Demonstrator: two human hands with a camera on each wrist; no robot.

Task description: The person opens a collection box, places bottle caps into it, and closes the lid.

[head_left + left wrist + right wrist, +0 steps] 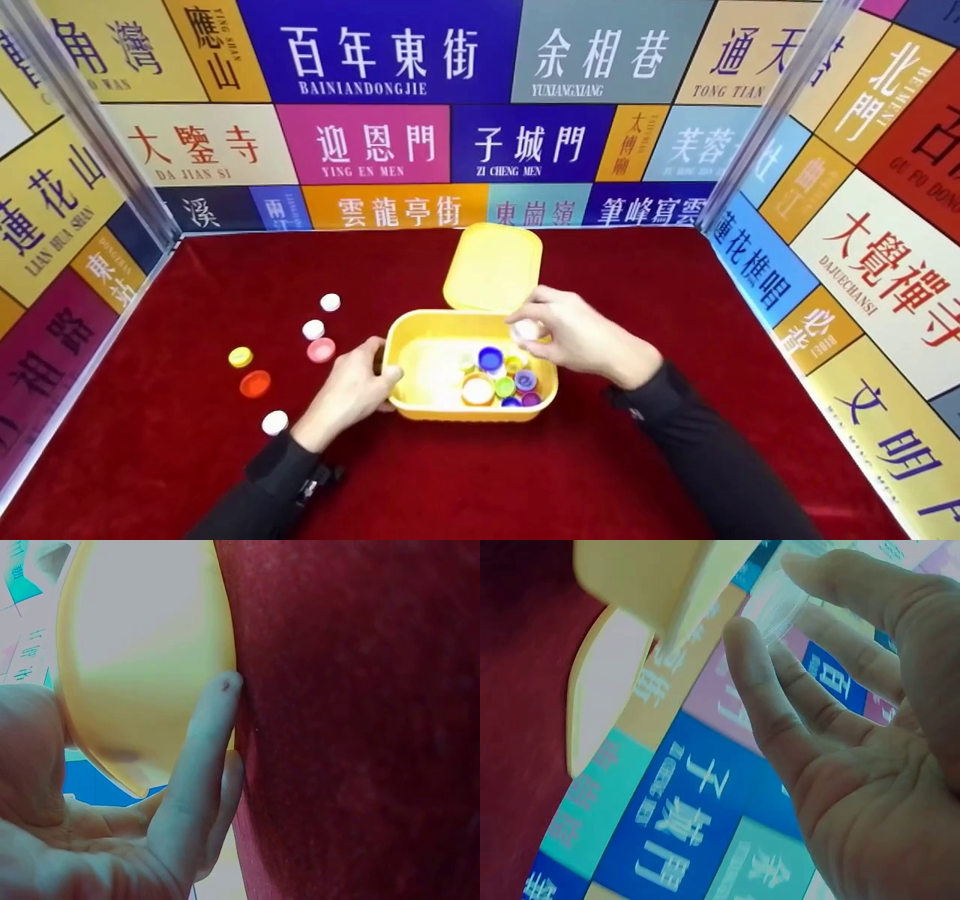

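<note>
Backdrop: printed sign panels (379, 64), set around a red cloth (420, 480). Yellow tub (450, 414) is set on the cloth, open side up, mid-scene. Yellow lid (493, 266) is laid flat just behind it; whether the tub wall is touched can't be told.

Tub's left end is gripped by the left hand (358, 381): thumb hooked over the rim, fingers laid along the outside wall. Looks like thin, smooth plastic: probably light, slightly flexible, easily slid on cloth if knocked. Best held by the end wall, as is done.

White cap (525, 329) is pinched at its edge between thumb and fingertips of the right hand (574, 330), seen at the tub's back right corner; height over the rim can't be judged. Ribbed side is shown in the right wrist view. Should be light, stiff, hard to break; ribs should help grip, smooth top likely slippery. Best taken by the sides.

Small coloured caps (490, 358) are clustered in the tub's right half. Loose caps (255, 383), white, pink, yellow and red, are scattered on the cloth left of the tub.
</note>
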